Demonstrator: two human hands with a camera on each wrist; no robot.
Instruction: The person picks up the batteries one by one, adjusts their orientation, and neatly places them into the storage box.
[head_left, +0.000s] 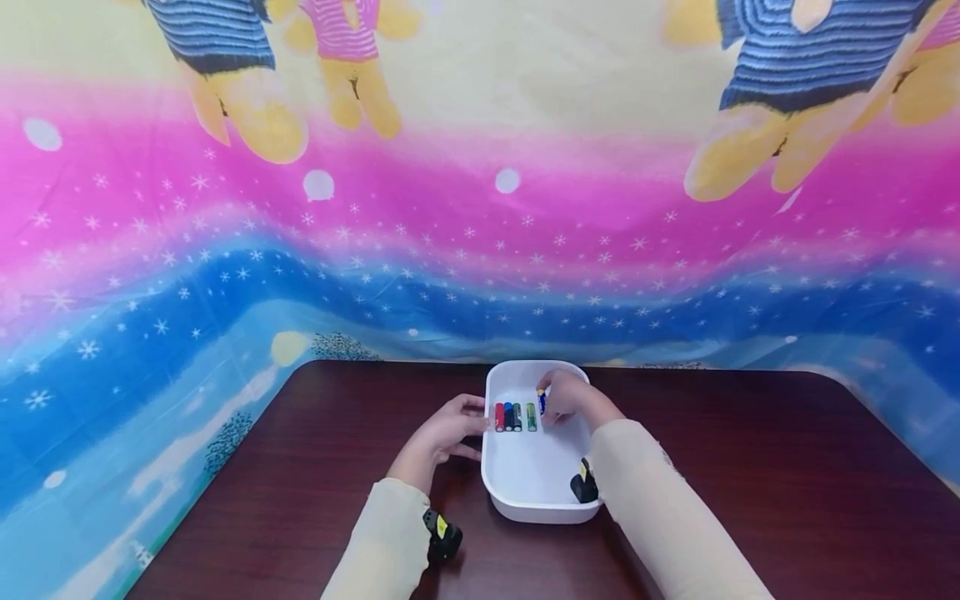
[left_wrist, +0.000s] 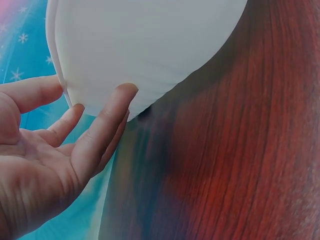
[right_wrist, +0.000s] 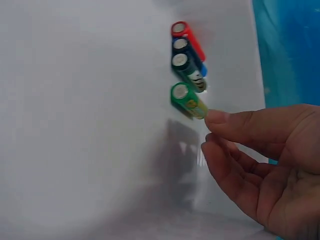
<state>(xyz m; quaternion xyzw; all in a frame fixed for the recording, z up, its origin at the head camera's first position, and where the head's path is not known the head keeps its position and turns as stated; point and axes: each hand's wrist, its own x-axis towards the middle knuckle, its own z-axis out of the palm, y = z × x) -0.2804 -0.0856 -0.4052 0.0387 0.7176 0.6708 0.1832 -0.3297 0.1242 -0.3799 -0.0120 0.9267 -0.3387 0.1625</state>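
My right hand (head_left: pixel 567 398) reaches into a white tray (head_left: pixel 532 475) and pinches a blue-and-yellow battery (head_left: pixel 542 402). In the right wrist view that battery is hidden behind the thumb and fingers of the right hand (right_wrist: pixel 265 165). Beside it lie a green battery (right_wrist: pixel 187 100), a dark green battery (right_wrist: pixel 189 72), a blue battery (right_wrist: pixel 181 45) and a red battery (right_wrist: pixel 187 37), the last three side by side. My left hand (head_left: pixel 453 429) touches the tray's outer left wall. The fingers of the left hand (left_wrist: pixel 60 155) are extended against that wall (left_wrist: pixel 135 45).
The tray stands on a dark brown wooden table (head_left: pixel 360 400), close to its far edge. A printed cloth (head_left: pixel 450 250) hangs behind the table. Black wrist cameras sit at the left sleeve (head_left: pixel 444 537) and the right sleeve (head_left: pixel 583 483).
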